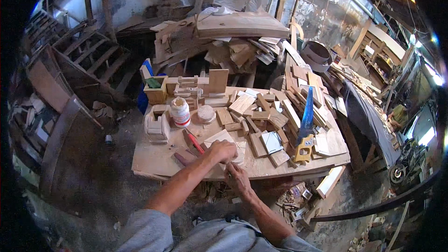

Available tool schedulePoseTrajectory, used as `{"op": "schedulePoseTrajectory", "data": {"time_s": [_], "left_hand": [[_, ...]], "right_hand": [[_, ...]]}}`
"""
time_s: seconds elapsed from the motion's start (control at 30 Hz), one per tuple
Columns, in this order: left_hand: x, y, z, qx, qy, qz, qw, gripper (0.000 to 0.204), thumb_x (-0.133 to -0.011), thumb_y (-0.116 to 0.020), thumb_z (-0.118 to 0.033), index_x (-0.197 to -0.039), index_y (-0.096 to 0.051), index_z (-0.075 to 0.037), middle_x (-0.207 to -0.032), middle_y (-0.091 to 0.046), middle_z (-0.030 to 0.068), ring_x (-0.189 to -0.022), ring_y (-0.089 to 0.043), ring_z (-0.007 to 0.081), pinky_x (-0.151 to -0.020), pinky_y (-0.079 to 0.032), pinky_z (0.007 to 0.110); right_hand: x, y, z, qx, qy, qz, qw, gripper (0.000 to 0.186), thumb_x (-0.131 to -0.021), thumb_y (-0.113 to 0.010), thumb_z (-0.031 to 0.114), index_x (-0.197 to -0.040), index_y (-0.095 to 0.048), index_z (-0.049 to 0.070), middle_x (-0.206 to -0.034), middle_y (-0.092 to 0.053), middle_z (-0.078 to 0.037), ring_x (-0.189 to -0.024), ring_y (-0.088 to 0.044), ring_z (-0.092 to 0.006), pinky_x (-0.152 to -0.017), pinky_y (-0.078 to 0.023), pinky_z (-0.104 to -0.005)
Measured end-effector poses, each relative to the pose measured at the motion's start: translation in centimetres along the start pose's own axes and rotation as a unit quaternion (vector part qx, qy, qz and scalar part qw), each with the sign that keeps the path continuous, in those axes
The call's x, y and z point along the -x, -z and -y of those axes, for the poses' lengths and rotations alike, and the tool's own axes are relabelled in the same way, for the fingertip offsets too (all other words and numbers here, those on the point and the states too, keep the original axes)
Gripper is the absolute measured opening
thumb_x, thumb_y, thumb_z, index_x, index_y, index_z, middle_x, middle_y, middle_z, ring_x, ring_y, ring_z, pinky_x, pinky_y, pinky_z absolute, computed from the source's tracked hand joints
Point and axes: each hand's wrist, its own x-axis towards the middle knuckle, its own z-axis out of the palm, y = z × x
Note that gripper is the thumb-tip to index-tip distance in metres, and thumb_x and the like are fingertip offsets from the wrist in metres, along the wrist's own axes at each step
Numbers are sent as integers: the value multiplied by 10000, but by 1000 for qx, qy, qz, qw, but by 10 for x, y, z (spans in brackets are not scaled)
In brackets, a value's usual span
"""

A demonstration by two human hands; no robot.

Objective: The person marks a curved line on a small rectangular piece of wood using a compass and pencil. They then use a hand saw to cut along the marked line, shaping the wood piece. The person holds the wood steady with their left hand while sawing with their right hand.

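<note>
Near the front edge of the wooden workbench (158, 165), my left hand (223, 151) is closed against a small pale wood block (241, 151), its fingertips mostly hidden. Just below and to the right, my right hand (239, 178) is closed at the bench's edge; what it grips is hidden. A flat pale board (219, 137) lies beyond my left hand. Close to my left forearm are a red-handled tool (195, 143) and a dark brown wood piece (185, 157).
A white tub (180, 112) stands by a round wooden piece (206, 114) and a small wooden box (157, 128). Many wood offcuts (252, 114) cover the bench's right half. A handsaw (305, 130) with a yellow handle leans there. Behind is a thick slab (242, 24) on stacked boards.
</note>
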Motion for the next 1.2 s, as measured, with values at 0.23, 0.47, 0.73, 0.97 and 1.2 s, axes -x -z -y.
{"op": "schedulePoseTrajectory", "data": {"time_s": [0.23, 0.47, 0.73, 0.97, 1.2], "left_hand": [[5, -6, 10, 29, -8, -31, 999, 319, -782, -649, -148, -1082, -720, -231, -1175, -666, 62, -1136, -621, 315, -897, -519, 492], [15, 4, -1, 7, 1, 10, 1000, 468, -815, -594, -94, -1235, -685, -279, -1267, -614, 42, -1209, -565, 310, -983, -487, 482], [16, 2, -2, 17, 17, 4, 1000, 513, -783, -623, -49, -1238, -684, -278, -1303, -598, 38, -1200, -576, 313, -976, -487, 514], [15, -11, 1, 36, 6, -54, 998, 386, -813, -627, -80, -1143, -719, -259, -1221, -636, 33, -1163, -593, 302, -953, -474, 536], [20, -6, -7, 0, 24, -27, 999, 452, -825, -603, -105, -1229, -689, -289, -1347, -572, 15, -1190, -548, 305, -976, -462, 515]], "right_hand": [[-7, 2, 15, -28, -21, -4, 999, 321, -819, -630, -10, -1135, -573, 12, -906, -637, -202, -805, -639, -418, -674, -521, -472], [9, 29, 12, -101, -98, 12, 990, 347, -785, -640, -20, -1127, -601, 23, -896, -626, -190, -827, -640, -402, -699, -504, -453], [-1, 46, 3, -84, -111, -85, 987, 90, -864, -623, 16, -943, -654, -14, -798, -657, -208, -727, -670, -379, -635, -510, -430], [-6, 47, -11, -73, -172, -99, 977, 93, -895, -629, 70, -908, -667, -14, -673, -637, -202, -580, -657, -337, -558, -491, -409], [-10, 46, -29, -79, -172, -146, 971, 132, -903, -639, 111, -905, -681, -14, -621, -630, -173, -545, -643, -285, -537, -478, -364]]}}
